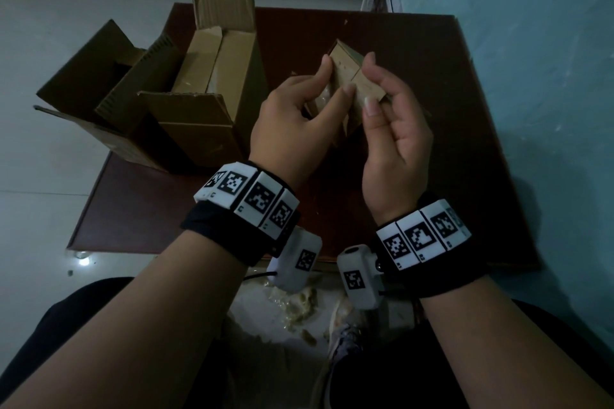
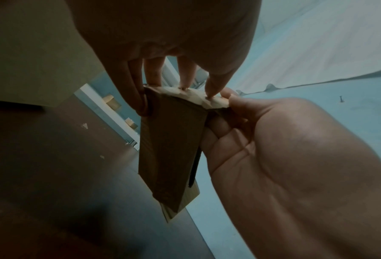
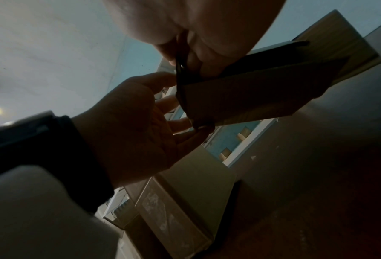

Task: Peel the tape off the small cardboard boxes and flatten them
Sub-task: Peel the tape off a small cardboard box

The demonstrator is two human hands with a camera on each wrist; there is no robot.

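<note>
A small brown cardboard box (image 1: pixel 349 66) is held in the air over the table, between both hands. My left hand (image 1: pixel 336 76) grips its near-left end, index finger on the far side and thumb across the front. Crinkled clear tape (image 1: pixel 324 98) shows just below that thumb. My right hand (image 1: pixel 369 83) pinches the right side between thumb and index finger. In the left wrist view the left fingertips (image 2: pixel 211 91) press on the taped end (image 2: pixel 191 95) of the box (image 2: pixel 169 149). The right wrist view shows the box (image 3: pixel 251 92) from below, partly collapsed.
Two large open cardboard cartons (image 1: pixel 206 93) (image 1: pixel 109 76) stand on the left of the dark red-brown table (image 1: pixel 432 176). A blue wall (image 1: pixel 531 43) runs along the right. Crumpled tape scraps (image 1: pixel 299 302) lie on the floor by my feet.
</note>
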